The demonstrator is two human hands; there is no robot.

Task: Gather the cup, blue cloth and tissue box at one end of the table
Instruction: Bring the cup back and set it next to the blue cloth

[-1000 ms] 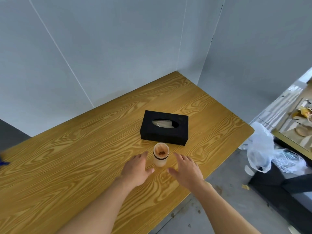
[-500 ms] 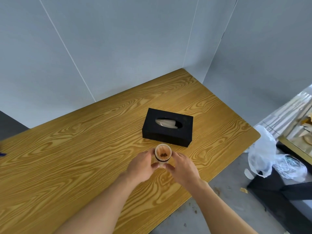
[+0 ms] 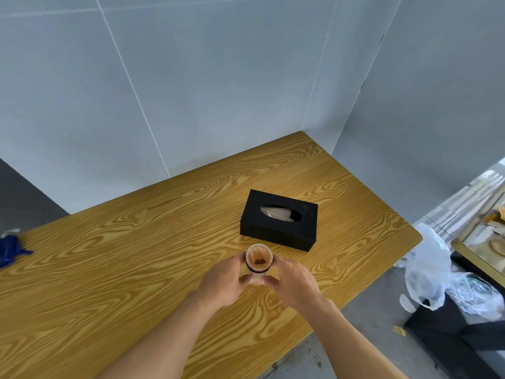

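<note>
A small pale cup (image 3: 259,259) with a dark band and brown inside stands upright on the wooden table (image 3: 136,269), just in front of the black tissue box (image 3: 279,219). My left hand (image 3: 222,280) and my right hand (image 3: 296,279) wrap its sides from either flank, thumbs meeting at the near face. White tissue shows in the box's oval slot. The blue cloth (image 3: 12,250) lies crumpled at the table's far left edge, well away from both hands.
Grey walls enclose the table at the back and right corner. To the right, on the floor, sit white plastic bags (image 3: 431,269) on a black stand and a gold-edged surface (image 3: 481,242). The table's front edge runs diagonally below my arms.
Both hands came together from open positions beside the cup and closed around it. The view tilted and shifted, bringing the blue cloth into sight at left.
</note>
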